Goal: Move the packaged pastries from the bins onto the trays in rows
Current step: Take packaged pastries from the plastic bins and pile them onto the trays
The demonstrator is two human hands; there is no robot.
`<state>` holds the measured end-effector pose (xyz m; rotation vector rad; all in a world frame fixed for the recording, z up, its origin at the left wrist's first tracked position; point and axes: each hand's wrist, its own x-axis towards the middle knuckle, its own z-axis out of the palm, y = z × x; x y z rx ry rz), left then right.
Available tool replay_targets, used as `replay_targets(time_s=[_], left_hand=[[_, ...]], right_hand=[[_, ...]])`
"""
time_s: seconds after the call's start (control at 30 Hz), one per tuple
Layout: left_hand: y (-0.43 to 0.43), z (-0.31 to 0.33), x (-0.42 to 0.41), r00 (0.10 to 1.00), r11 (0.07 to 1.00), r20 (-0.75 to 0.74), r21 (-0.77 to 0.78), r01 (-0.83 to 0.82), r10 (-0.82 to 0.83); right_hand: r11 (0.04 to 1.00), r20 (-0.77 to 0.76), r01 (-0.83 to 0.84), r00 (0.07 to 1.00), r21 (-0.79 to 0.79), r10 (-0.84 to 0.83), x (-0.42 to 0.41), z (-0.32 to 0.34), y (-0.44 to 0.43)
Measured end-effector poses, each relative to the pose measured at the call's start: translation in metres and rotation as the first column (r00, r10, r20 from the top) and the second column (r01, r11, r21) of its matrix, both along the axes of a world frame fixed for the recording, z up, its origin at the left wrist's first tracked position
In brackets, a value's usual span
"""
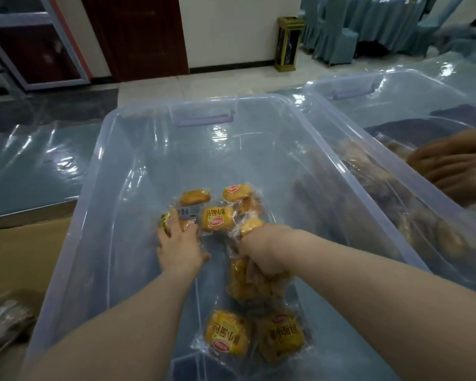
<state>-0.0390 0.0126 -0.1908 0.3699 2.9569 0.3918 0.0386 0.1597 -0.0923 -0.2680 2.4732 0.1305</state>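
Observation:
A big clear plastic bin [99, 188] fills the middle of the view. Several yellow packaged pastries lie on its floor. Both my arms reach down into it. My left hand [179, 246] rests with spread fingers on a packaged pastry [186, 220] at the left of the pile. My right hand [264, 251] grips a bunch of packaged pastries [248, 281] in a fist. More packs lie beyond my hands [216, 220] and two lie near me [228, 334]. No tray is in view.
A second clear bin [396, 127] holding brown packaged pastries stands to the right; another person's hands [456, 166] reach into it. A brown cardboard surface [19, 257] lies left. The table wears shiny plastic film [39, 160]. A gold floor bin [287, 42] stands by the far wall.

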Motion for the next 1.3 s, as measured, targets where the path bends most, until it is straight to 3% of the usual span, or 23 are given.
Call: replay_targets(time_s=[0.13, 0.23, 0.37, 0.67, 0.83, 0.97, 1.17, 1.3], left_hand=[[0.003, -0.011, -0.002, 0.995, 0.993, -0.077, 0.091, 0.077, -0.070], [0.006, -0.015, -0.014, 0.985, 0.985, -0.018, -0.007, 0.170, -0.170], [0.001, -0.016, -0.021, 0.984, 0.987, -0.117, 0.071, 0.143, -0.134], [0.005, -0.003, -0.026, 0.980, 0.972, -0.194, 0.214, 0.091, -0.049], [0.023, 0.029, -0.023, 0.965, 0.911, -0.253, 0.411, 0.040, 0.072], [0.024, 0.062, -0.029, 0.963, 0.889, -0.252, 0.456, 0.029, 0.097], [0.008, 0.116, -0.052, 0.966, 0.965, -0.256, 0.257, 0.050, 0.019], [-0.005, 0.158, -0.050, 0.948, 0.938, -0.316, 0.338, 0.079, 0.034]], right_hand=[[1.000, 0.022, -0.003, 1.000, 0.015, 0.003, -0.002, 0.005, -0.001], [1.000, 0.017, 0.003, 1.000, 0.012, -0.003, -0.004, 0.008, -0.001], [1.000, -0.013, 0.031, 0.999, 0.002, -0.031, -0.005, 0.012, 0.003], [0.977, -0.300, 0.198, 0.930, -0.078, -0.213, -0.014, 0.030, 0.013], [0.953, -0.580, 0.196, 0.759, -0.230, -0.296, -0.018, 0.037, 0.011], [0.923, -0.551, 0.249, 0.745, -0.294, -0.376, -0.018, 0.047, 0.011], [0.870, -0.509, 0.277, 0.722, -0.409, -0.469, -0.024, 0.061, 0.013], [0.845, -0.507, 0.266, 0.702, -0.465, -0.500, -0.025, 0.075, 0.014]])
